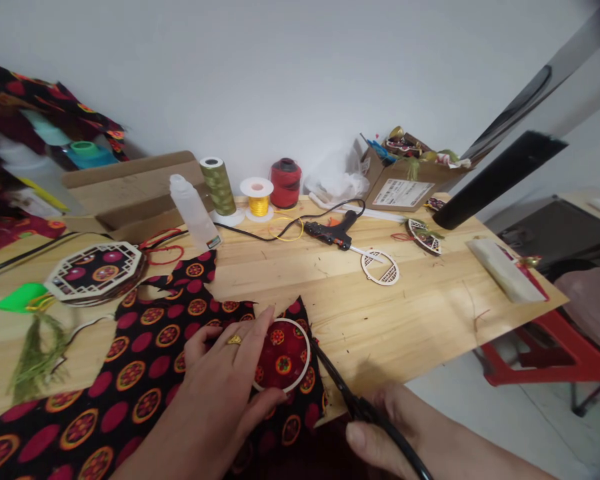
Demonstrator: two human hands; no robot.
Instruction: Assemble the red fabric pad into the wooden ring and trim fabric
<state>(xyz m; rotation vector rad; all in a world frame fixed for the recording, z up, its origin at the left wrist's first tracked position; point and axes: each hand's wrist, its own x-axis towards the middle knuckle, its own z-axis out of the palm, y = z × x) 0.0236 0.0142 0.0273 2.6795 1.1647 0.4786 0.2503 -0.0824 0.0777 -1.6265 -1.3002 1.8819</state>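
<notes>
My left hand (230, 373), a gold ring on one finger, holds a thin round frame (309, 357) down on the dark patterned cloth (145, 363). Its fingers and thumb lie around the frame's left side. Inside the rim shows a red floral panel (283, 363). My right hand (400, 427) is closed around black-handled scissors (350, 400), whose blades point up and left to the cloth's edge just right of the frame. How far the blades are apart is unclear.
Behind my hands lie a glue gun (333, 232), an oval wooden cutout (380, 268) and a clear bottle (195, 213). Thread spools (285, 183) and a cardboard box (400, 187) stand along the wall. Octagonal pieces (100, 273) are stacked at left. A black tube (500, 180) leans at right.
</notes>
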